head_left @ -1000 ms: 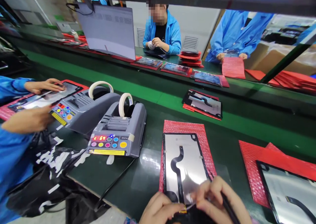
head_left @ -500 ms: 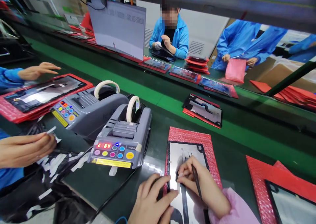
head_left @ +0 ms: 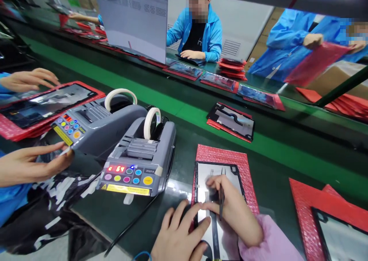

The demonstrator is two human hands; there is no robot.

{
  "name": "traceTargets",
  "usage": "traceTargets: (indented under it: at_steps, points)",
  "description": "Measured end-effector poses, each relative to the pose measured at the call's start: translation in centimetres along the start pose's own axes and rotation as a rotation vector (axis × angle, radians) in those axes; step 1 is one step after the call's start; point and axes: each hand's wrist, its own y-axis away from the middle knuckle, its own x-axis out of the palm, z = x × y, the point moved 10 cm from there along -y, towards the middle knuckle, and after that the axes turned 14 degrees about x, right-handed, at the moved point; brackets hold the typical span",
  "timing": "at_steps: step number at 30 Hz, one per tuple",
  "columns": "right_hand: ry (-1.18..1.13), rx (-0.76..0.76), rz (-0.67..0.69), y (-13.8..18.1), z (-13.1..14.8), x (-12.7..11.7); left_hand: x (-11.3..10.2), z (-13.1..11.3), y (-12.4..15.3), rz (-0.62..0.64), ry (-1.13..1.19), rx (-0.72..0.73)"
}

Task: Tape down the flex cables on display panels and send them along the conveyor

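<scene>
My left hand (head_left: 181, 234) lies with fingers spread over the left edge of a flat display panel (head_left: 205, 176), which has a silvery back and a black frame. Black tweezers (head_left: 221, 203) are tucked in my right hand (head_left: 231, 203), their tips pointing up and away from the panel. The thumb and fingertips of that hand touch the panel near a dark strip (head_left: 215, 230) running along it. Whether anything small sits under those fingertips is hidden. Beneath the panel is a red bubble-wrap bag (head_left: 222, 153).
Two grey tape dispensers (head_left: 132, 163) stand at left, a cable beside them. A co-worker's hand (head_left: 37, 163) holds a white strip there. Another framed panel (head_left: 345, 234) lies at right on red bags. A panel (head_left: 234, 121) rests on the green belt (head_left: 184, 113). Co-workers sit and stand opposite.
My right hand has shifted slightly, its fingers reaching flatter onto the panel and the tweezers turning more upright. My left hand stays on the panel edge. The co-worker's strip hand moved toward a dispenser.
</scene>
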Motion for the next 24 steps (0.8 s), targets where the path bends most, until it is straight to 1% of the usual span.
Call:
traceTargets:
  at_steps: [1, 3, 4, 6, 8, 9, 10, 11, 13, 15, 16, 18, 21, 23, 24]
  points:
    - [0.022, -0.019, -0.059, -0.6, 0.1, -0.5, -0.1, 0.0, 0.0, 0.001, 0.001, -0.005]
    - [0.085, -0.004, -0.174, -2.1, -0.1, -2.3, 0.0, -0.2, 0.0, 0.012, -0.002, -0.005]
    - [0.118, 0.025, -0.235, -2.7, -0.4, -3.6, 0.1, -0.3, 0.1, 0.022, -0.008, -0.004]
    - [0.162, 0.100, -0.367, -3.1, -1.2, -7.1, 0.5, -0.2, 0.3, 0.044, -0.024, -0.023]
    - [0.187, 0.207, -0.471, -2.2, -2.7, -10.9, 1.1, -0.1, 0.6, 0.061, -0.030, -0.050]
    - [0.195, 0.267, -0.495, -1.3, -3.7, -12.3, 1.3, 0.0, 0.7, 0.065, -0.029, -0.050]
    - [0.198, 0.322, -0.494, -0.4, -4.8, -13.4, 1.4, -0.1, 0.7, 0.065, -0.028, -0.041]
    - [0.182, 0.376, -0.461, 0.5, -6.1, -13.8, 1.5, -0.2, 0.6, 0.068, -0.029, -0.017]
    - [0.084, 0.459, -0.341, 2.1, -8.4, -13.2, 1.4, -0.4, 0.3, 0.067, -0.040, 0.024]
    - [-0.044, 0.475, -0.240, 3.0, -9.7, -11.7, 1.0, -0.3, 0.0, 0.059, -0.053, 0.042]
    - [-0.100, 0.464, -0.222, 3.2, -9.8, -11.0, 0.7, -0.3, -0.1, 0.053, -0.059, 0.049]
    - [-0.148, 0.426, -0.217, 3.3, -9.4, -9.9, 0.3, -0.2, -0.3, 0.041, -0.068, 0.055]
    - [-0.084, 0.362, -0.239, 3.1, -7.5, -9.0, 0.4, -0.2, -0.1, 0.049, -0.064, 0.052]
    - [0.001, 0.281, -0.301, 3.0, -5.7, -9.8, 1.0, -0.2, 0.1, 0.067, -0.055, 0.042]
    - [0.035, 0.255, -0.352, 2.9, -5.1, -10.8, 1.4, -0.2, 0.3, 0.077, -0.056, 0.038]
